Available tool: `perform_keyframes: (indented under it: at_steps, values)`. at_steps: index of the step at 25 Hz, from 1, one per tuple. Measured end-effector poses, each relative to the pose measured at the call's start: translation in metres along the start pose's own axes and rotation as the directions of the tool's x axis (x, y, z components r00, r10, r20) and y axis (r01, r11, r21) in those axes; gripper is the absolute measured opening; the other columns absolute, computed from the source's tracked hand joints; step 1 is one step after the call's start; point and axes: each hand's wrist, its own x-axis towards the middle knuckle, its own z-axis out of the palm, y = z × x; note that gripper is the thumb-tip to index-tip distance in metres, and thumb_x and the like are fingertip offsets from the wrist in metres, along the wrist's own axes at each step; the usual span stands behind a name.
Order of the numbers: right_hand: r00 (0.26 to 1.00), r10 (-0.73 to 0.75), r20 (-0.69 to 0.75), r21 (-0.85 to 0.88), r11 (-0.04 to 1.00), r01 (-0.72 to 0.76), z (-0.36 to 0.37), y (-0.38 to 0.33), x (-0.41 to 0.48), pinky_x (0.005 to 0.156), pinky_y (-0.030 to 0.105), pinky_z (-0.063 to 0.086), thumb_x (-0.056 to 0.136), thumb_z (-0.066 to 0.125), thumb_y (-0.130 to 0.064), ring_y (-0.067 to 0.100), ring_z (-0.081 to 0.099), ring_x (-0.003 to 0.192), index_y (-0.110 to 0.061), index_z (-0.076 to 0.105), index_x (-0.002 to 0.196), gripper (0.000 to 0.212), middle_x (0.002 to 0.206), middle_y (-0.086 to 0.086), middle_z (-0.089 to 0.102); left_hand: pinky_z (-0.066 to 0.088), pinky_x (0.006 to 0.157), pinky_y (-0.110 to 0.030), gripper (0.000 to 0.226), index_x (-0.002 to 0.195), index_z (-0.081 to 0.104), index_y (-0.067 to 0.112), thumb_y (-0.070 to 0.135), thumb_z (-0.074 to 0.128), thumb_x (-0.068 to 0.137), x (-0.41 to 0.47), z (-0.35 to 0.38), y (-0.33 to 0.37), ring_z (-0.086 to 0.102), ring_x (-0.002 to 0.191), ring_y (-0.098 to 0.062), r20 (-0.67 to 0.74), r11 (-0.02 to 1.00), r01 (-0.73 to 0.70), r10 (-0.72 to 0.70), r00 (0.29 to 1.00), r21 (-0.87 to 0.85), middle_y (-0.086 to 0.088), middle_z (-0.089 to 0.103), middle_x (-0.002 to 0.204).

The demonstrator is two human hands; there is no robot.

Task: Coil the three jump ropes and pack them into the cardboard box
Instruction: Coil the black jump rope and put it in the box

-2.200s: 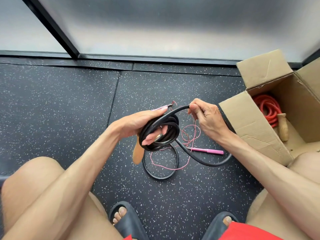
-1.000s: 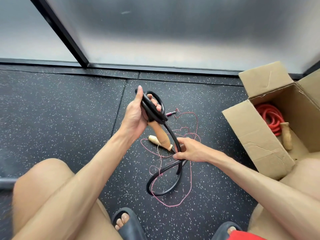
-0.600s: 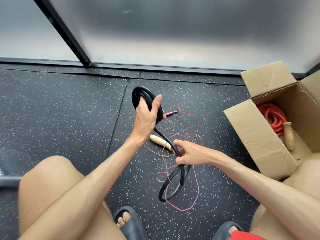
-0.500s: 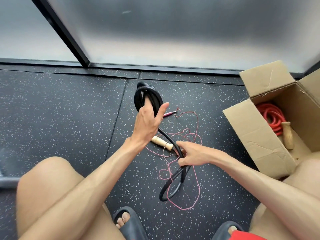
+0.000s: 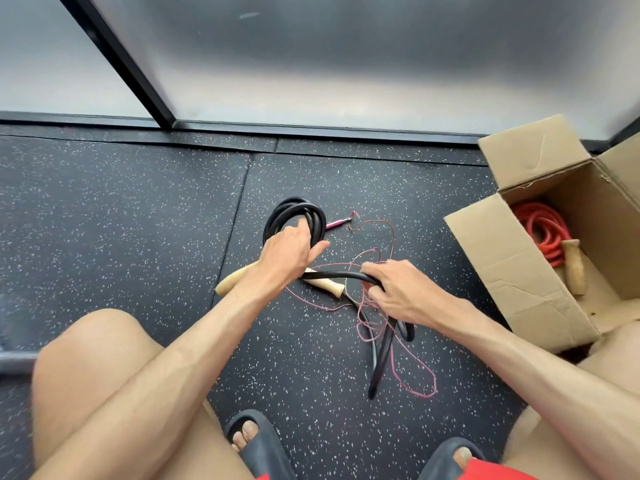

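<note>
My left hand (image 5: pixel 284 256) grips a coil of the thick black jump rope (image 5: pixel 294 216), held just above the floor. One wooden handle (image 5: pixel 232 280) sticks out under that wrist; the other wooden handle (image 5: pixel 327 287) lies on the floor between my hands. My right hand (image 5: pixel 398 292) is closed on the loose black strand, whose tail loops down toward my feet. A thin pink jump rope (image 5: pixel 381 244) lies tangled on the floor under both hands, with one pink handle (image 5: pixel 336 223) showing. The red jump rope (image 5: pixel 540 230) is coiled inside the open cardboard box (image 5: pixel 512 271) at the right.
Dark speckled rubber floor (image 5: pixel 121 220) stretches to the left. A frosted window wall with a black frame (image 5: pixel 311 128) runs along the far edge. My bare knees and black sandals (image 5: pixel 259 441) fill the near edge. A grey object (image 5: pixel 14 362) pokes in at the left.
My left hand has lowered and turned the black coil flatter. My right hand has slid along the loose strand and pulled it up toward the coil; less black rope lies on the floor.
</note>
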Motion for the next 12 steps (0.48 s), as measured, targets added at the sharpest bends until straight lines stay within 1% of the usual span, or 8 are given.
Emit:
perform_keyframes:
  at_steps: [1,2,4,5,7,9,10,12]
  values:
    - [0.999,-0.021,-0.036,-0.025,0.999,0.021,-0.002,0.003,0.000,0.076,0.037,0.036,0.093,0.043,-0.020,0.023,0.048,0.074,-0.022,0.044,0.083,0.010,0.074,-0.003,0.056,0.047,0.078,-0.044,0.055,0.116,0.048,0.001,0.054,0.047,0.099,-0.001,0.000,0.000,0.063,0.105,-0.041,0.054,1.000,-0.018,0.017,0.998,0.021,-0.023,0.067,0.111]
    - [0.997,-0.041,-0.065,-0.075,0.997,0.036,-0.003,0.008,0.001,0.087,0.037,0.039,0.094,0.042,-0.022,0.019,0.047,0.079,-0.024,0.046,0.086,0.009,0.078,-0.006,0.054,0.046,0.080,-0.043,0.054,0.112,0.051,0.002,0.054,0.047,0.099,-0.002,0.001,0.000,0.062,0.108,-0.039,0.115,0.999,-0.041,0.037,0.993,0.030,-0.022,0.066,0.114]
    - [0.991,-0.068,-0.111,-0.189,0.981,0.046,0.000,0.021,0.004,0.112,0.039,0.032,0.094,0.045,-0.023,0.017,0.049,0.091,-0.027,0.053,0.099,0.010,0.089,-0.007,0.057,0.044,0.080,-0.040,0.051,0.099,0.055,0.007,0.058,0.049,0.096,-0.003,0.000,0.001,0.061,0.105,-0.036,0.267,0.998,-0.063,0.061,0.962,-0.001,-0.019,0.065,0.114]
    - [0.990,-0.072,-0.125,-0.211,0.976,0.045,0.000,0.026,0.006,0.118,0.041,0.028,0.095,0.047,-0.023,0.016,0.052,0.096,-0.027,0.056,0.104,0.013,0.094,-0.006,0.059,0.042,0.075,-0.039,0.052,0.088,0.052,0.012,0.063,0.048,0.094,-0.004,-0.002,0.001,0.061,0.095,-0.034,0.353,0.998,-0.048,0.060,0.934,-0.044,-0.015,0.067,0.106]
    - [0.985,-0.071,-0.157,-0.201,0.979,0.039,-0.004,0.032,0.007,0.116,0.040,0.030,0.097,0.054,-0.029,0.015,0.051,0.099,-0.027,0.060,0.105,0.010,0.100,-0.006,0.062,0.038,0.063,-0.034,0.063,0.074,0.046,0.017,0.079,0.046,0.084,-0.007,-0.009,0.003,0.056,0.068,-0.024,0.520,0.986,0.036,0.056,0.852,-0.165,-0.003,0.063,0.077]
    - [0.986,-0.053,-0.157,-0.181,0.983,0.023,-0.011,0.034,0.007,0.104,0.035,0.038,0.096,0.057,-0.038,0.011,0.046,0.095,-0.026,0.062,0.101,0.014,0.103,-0.008,0.064,0.044,0.058,-0.030,0.073,0.073,0.048,0.018,0.091,0.050,0.069,-0.011,-0.019,0.006,0.055,0.055,-0.019,0.637,0.936,0.147,0.097,0.764,-0.319,0.002,0.059,0.063]
    - [0.988,-0.042,-0.149,-0.178,0.984,0.015,-0.013,0.034,0.007,0.097,0.034,0.042,0.095,0.058,-0.041,0.011,0.046,0.094,-0.026,0.062,0.100,0.017,0.104,-0.009,0.064,0.050,0.058,-0.031,0.074,0.078,0.052,0.016,0.089,0.058,0.065,-0.013,-0.023,0.007,0.060,0.054,-0.020,0.685,0.903,0.198,0.132,0.716,-0.380,0.000,0.062,0.063]
    - [0.991,-0.006,-0.135,-0.129,0.992,-0.012,-0.016,0.032,0.008,0.088,0.034,0.048,0.092,0.061,-0.045,0.013,0.052,0.094,-0.026,0.060,0.100,0.021,0.106,-0.010,0.061,0.055,0.057,-0.037,0.066,0.089,0.059,0.010,0.070,0.077,0.068,-0.014,-0.030,0.008,0.065,0.056,-0.025,0.739,0.867,0.232,0.205,0.641,-0.442,-0.007,0.067,0.065]
